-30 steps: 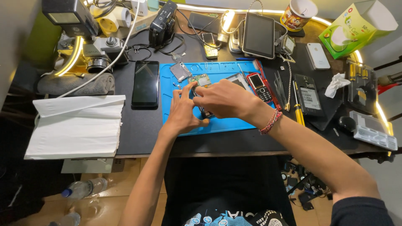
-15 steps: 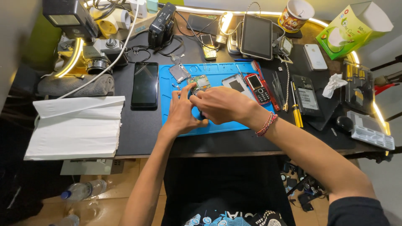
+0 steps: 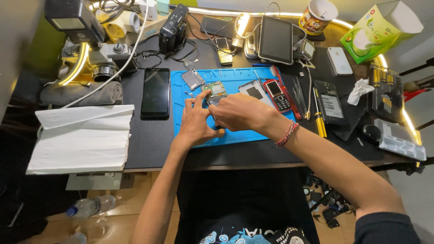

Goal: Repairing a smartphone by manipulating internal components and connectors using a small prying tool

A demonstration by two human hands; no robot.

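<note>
A small opened phone with its green circuit board (image 3: 216, 90) bare lies on the blue work mat (image 3: 235, 135). My left hand (image 3: 197, 120) rests on the mat with fingers spread, its fingertips on the board's left edge. My right hand (image 3: 241, 112) is curled just right of it, fingers pinched around a small dark tool (image 3: 215, 120) that is mostly hidden. A red thread bracelet (image 3: 286, 133) circles my right wrist.
On the mat lie a metal cover (image 3: 193, 79), a grey back panel (image 3: 256, 91) and a red keypad phone (image 3: 278, 95). A black smartphone (image 3: 155, 92) lies left of the mat and screwdrivers (image 3: 319, 123) to its right. A folded white cloth (image 3: 81, 138) sits at the left edge.
Both hands have shifted slightly away from me, toward the circuit board. My left fingers have spread wider against it. Nothing else on the desk has moved.
</note>
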